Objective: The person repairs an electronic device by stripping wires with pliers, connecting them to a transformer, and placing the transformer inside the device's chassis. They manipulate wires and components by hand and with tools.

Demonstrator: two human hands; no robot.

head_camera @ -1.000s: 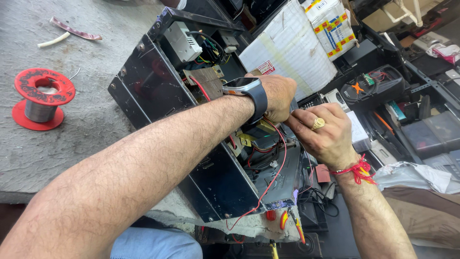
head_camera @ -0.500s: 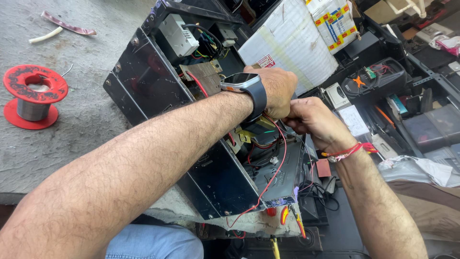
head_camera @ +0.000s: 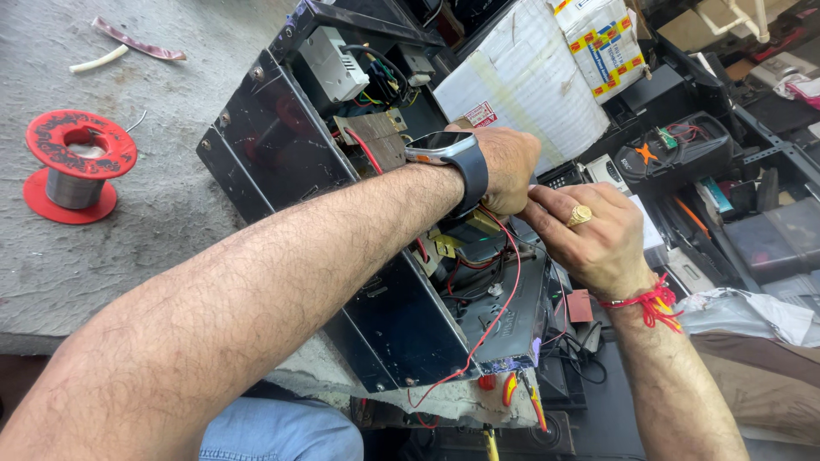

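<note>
Black metal chassis [head_camera: 401,316], an opened electronic unit with glossy dark sheet walls, lies tilted on the edge of the grey, rough desk [head_camera: 128,256], and both hands work inside its open top. Its cover is off and the inner parts are bare: a white boxy module [head_camera: 329,64] with a bundle of coloured wires, a brown circuit board [head_camera: 376,137], small brass-coloured tabs, and a thin red wire [head_camera: 504,299] that runs in a loose curve down to the lower corner. So the opening seems done, while the work on the inner wiring looks not finished, because nothing is closed again. The left hand [head_camera: 508,166], with a smartwatch [head_camera: 448,154] on a dark strap at the wrist, is curled into the chassis; its fingers are bent as if pinching something, but what they hold is hidden. The right hand [head_camera: 589,235], with a gold ring and a red thread at the wrist, touches the left one, fingers clenched around some small part that I cannot make out. Further left on the desk stands a red plastic spool [head_camera: 77,162] of shiny solder wire, well apart. Behind the chassis are a white wrapped block [head_camera: 521,81] and dark cases with tools.
</note>
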